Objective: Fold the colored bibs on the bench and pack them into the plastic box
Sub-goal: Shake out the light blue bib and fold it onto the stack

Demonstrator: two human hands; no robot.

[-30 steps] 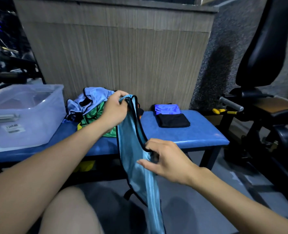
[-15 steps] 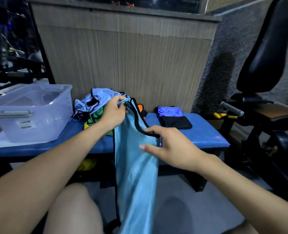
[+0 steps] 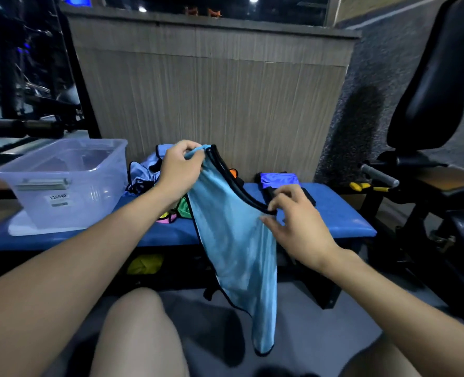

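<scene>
A light blue bib [image 3: 233,240] with black trim hangs in front of the blue bench [image 3: 334,221]. My left hand [image 3: 180,170] grips its top corner above the bench. My right hand [image 3: 296,221] pinches the black trimmed edge lower and to the right, so the bib spreads between both hands. Behind my left hand lies a pile of bibs [image 3: 146,172] in blue, green and pink. A folded purple and black bib stack [image 3: 279,180] sits on the bench to the right. The clear plastic box [image 3: 62,183] stands on the bench's left end.
A yellow bib [image 3: 145,263] lies under the bench. A wood-grain wall [image 3: 211,104] backs the bench. A black exercise machine [image 3: 429,159] with a padded seat stands at the right. My knees fill the bottom of the view.
My right hand has slid to the right and slightly down along the black trim, spreading the bib wider. My left hand keeps its grip on the top corner.
</scene>
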